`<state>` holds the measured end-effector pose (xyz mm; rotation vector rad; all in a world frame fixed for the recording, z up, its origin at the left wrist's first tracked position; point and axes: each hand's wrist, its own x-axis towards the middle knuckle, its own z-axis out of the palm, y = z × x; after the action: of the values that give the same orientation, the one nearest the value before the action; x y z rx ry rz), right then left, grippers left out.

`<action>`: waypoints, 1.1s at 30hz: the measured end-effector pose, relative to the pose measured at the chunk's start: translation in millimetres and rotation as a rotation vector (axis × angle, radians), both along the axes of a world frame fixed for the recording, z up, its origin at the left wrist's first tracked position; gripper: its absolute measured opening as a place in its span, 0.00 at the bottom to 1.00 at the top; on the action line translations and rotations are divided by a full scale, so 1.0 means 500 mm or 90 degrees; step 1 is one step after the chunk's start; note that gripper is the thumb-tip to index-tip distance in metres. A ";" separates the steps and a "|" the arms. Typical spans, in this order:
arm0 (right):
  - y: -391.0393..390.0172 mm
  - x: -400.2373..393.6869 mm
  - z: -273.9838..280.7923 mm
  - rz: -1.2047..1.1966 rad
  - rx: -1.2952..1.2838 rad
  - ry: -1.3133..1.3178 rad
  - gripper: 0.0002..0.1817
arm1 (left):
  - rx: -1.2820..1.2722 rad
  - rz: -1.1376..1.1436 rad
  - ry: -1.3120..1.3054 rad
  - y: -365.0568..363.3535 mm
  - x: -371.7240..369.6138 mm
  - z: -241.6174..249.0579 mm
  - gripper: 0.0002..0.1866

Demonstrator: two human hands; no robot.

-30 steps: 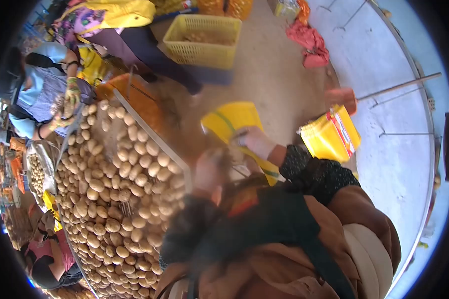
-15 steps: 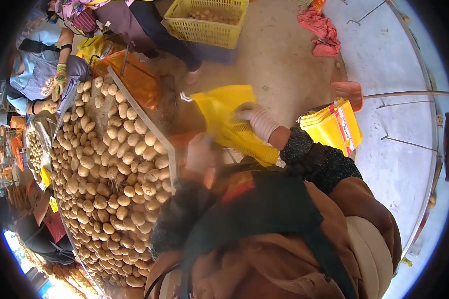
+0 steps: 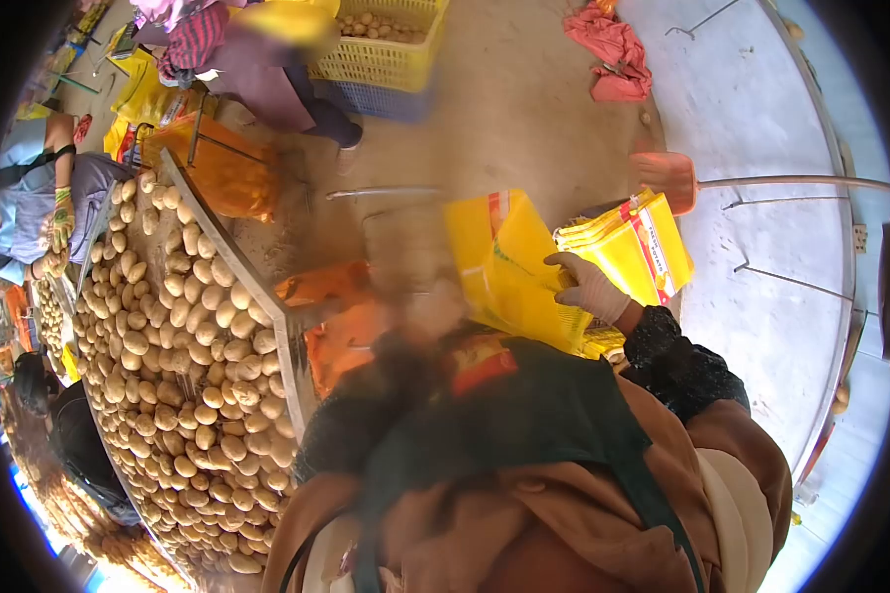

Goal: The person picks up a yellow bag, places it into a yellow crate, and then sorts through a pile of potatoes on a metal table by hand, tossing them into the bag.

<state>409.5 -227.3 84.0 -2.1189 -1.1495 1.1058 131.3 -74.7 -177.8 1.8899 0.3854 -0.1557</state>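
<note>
A yellow mesh bag (image 3: 509,272) hangs in front of my body, with a red and white strip near its top. At its right edge is my right hand (image 3: 593,287), gloved in white, with thumb and fingers closed on the bag. My left hand (image 3: 433,304) is smeared by motion beside the bag's left edge, and its fingers cannot be made out. Just behind my right hand lies a stack of folded yellow bags (image 3: 643,242) with printed labels. Left of my hands, many potatoes (image 3: 193,376) cover a metal-edged table (image 3: 292,366).
Orange bags (image 3: 341,331) hang beside the table. Ahead stand a yellow crate (image 3: 391,57) of potatoes and a person (image 3: 257,79). Another person (image 3: 30,198) works at far left. A red-headed shovel (image 3: 666,180) and red cloth (image 3: 613,54) are on the right.
The yellow bag has opened out wider and moved right and down. My right hand has moved right and down with it. My left hand has shifted slightly right. The view has shifted.
</note>
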 end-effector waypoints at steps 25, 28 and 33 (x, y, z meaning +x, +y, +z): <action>0.389 -0.309 -0.214 0.385 0.083 -0.301 0.11 | 0.489 0.108 0.264 0.246 -0.134 0.283 0.07; 0.402 -0.284 -0.228 0.398 -0.111 -0.391 0.10 | 0.435 0.133 0.289 0.292 -0.140 0.283 0.08; 0.413 -0.228 -0.277 0.237 -0.221 -0.324 0.08 | 0.477 0.022 0.342 0.386 -0.110 0.252 0.09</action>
<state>295.5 -20.7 -54.7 -2.6267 -1.7467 0.9990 76.3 118.3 -51.6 2.5638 0.9375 -0.5644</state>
